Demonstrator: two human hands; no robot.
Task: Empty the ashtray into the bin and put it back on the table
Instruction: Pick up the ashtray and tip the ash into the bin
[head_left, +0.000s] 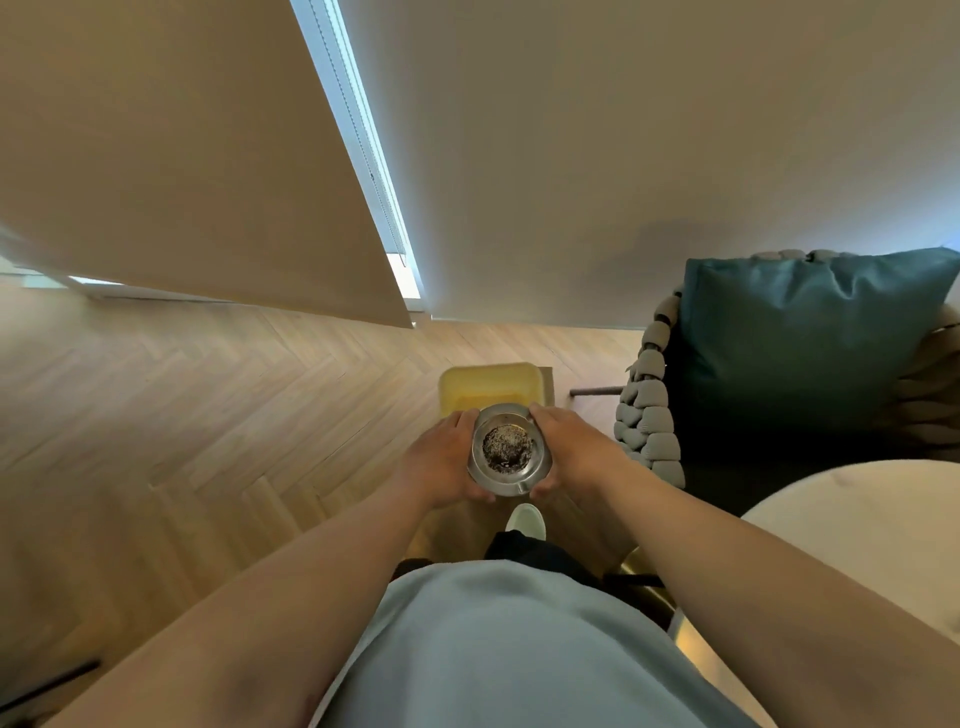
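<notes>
At the bottom of the frame the person's pale shirt (498, 649) fills the view, with both bare forearms reaching up toward the centre. There the left hand (441, 462) and right hand (569, 452) cup the metal ashtray (508, 450) from either side, fingers wrapped round its rim, holding it level with dark ash still heaped in its bowl. Just beyond it, partly hidden by it, the yellow bin (491, 387) stands open on the herringbone floor (208, 405). The carrying step looks nearly finished; next the ashtray needs moving fully over the bin's mouth and tipping. The pale counter (857, 530) sits at lower right.
</notes>
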